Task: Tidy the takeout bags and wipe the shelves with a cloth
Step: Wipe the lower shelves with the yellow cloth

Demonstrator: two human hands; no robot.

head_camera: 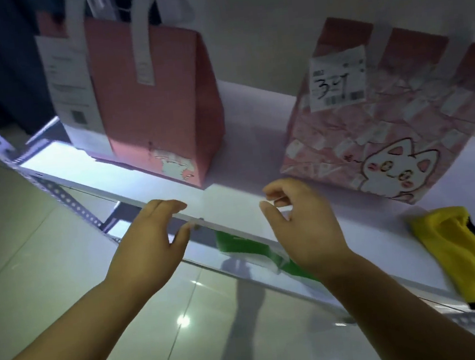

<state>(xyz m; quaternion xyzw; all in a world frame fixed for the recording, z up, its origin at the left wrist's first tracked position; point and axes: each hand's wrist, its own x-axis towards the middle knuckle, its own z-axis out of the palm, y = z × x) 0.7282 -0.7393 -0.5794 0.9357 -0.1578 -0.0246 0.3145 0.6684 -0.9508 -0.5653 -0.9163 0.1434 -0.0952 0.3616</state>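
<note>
Two pink takeout bags stand upright on a white shelf [233, 209]. The left bag [159, 106] is plain pink with white handles and a long receipt on its side. The right bag [377, 137] bears a white cat drawing and a label reading 327. A yellow cloth [464, 253] with a black edge lies at the shelf's front right. My left hand [152, 246] hovers at the shelf's front edge with loosely curled fingers, holding nothing. My right hand [301, 226] hangs over the shelf between the bags, fingers curled, also holding nothing.
A green bag [248, 245] shows on the lower shelf, partly hidden by my right hand. Perforated metal uprights [66, 196] frame the rack at left. Glossy floor tiles [52, 284] lie below. A pale wall [258, 12] stands behind the bags.
</note>
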